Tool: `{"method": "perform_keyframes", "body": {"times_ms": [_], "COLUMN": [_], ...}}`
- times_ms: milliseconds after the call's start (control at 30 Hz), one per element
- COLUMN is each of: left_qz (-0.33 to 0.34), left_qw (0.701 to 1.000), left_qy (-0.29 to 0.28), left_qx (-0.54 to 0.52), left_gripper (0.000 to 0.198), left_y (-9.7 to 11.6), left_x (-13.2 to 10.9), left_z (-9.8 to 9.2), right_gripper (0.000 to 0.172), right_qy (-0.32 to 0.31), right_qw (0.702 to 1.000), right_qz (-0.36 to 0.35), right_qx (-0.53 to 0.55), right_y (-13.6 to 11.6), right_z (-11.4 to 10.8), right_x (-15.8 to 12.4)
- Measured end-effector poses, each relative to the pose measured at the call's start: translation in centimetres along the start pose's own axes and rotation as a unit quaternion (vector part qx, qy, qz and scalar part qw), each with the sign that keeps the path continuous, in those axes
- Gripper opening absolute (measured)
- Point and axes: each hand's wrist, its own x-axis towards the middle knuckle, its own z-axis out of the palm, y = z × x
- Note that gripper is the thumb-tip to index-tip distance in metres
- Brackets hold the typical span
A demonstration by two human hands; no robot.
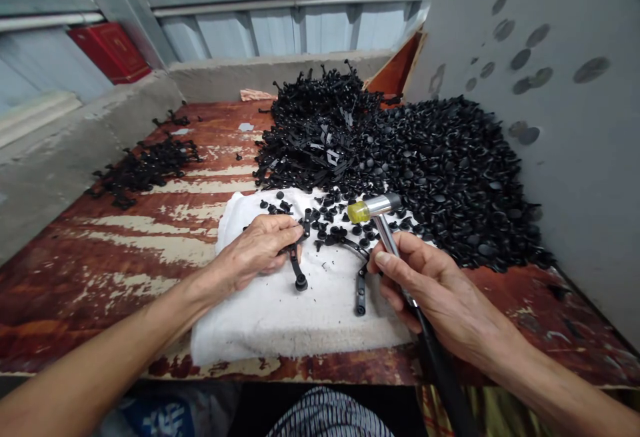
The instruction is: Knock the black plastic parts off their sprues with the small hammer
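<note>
My left hand is closed, pinching a black plastic part with jointed arms and a round knob at its lower end. The part is over a folded white cloth. Wrapped around the metal shaft of a small mallet is my right hand. The mallet has a yellow face on the left and a black one on the right, its head raised over the cloth. Another black jointed part is by my right fingertips; whether they touch it I cannot tell. Small black round-headed pieces are scattered between the hands.
A large heap of black round-headed pieces lies at the right, against a grey panel. Beside it is a pile of black jointed parts. A smaller pile sits at the left of the worn red-brown table. A red box stands at the back left.
</note>
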Motion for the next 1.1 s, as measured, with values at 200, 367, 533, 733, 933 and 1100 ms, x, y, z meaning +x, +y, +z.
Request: {"method": "perform_keyframes", "body": {"times_ms": [200,367,533,733,933,1100], "left_qz": [-0.013,-0.002,0.01,0.022,-0.002,-0.033], "left_qw": [1.0,1.0,1.0,0.998,0.999,0.998], "left_qy": [0.009,0.004,0.003,-0.007,-0.014,0.014], "left_qx": [0.014,0.015,0.027,0.067,0.05,0.043], "left_gripper": [0.029,0.029,0.028,0.028,0.028,0.028], "left_y": [0.1,-0.1,-0.7,-1.3,-0.8,-0.2], "left_x": [-0.1,0.1,0.4,1.4,1.1,0.7], "left_z": [0.1,0.1,-0.4,-1.8,-1.4,-0.6], "right_gripper": [0.03,0.03,0.029,0.029,0.055,0.057], "right_qy": [-0.004,-0.007,-0.004,0.048,0.045,0.066], "right_qw": [1.0,1.0,0.996,0.896,0.75,0.729], "right_qz": [-0.005,-0.007,-0.029,-0.256,-0.357,-0.379], "right_qx": [-0.01,-0.022,-0.08,-0.36,-0.555,-0.565], "right_y": [0.0,0.0,-0.4,-1.9,-1.4,-1.1], "right_z": [0.0,0.0,-0.2,-0.5,-0.4,-0.2], "right_x": [0.1,0.2,-0.1,1.9,4.3,4.2]}}
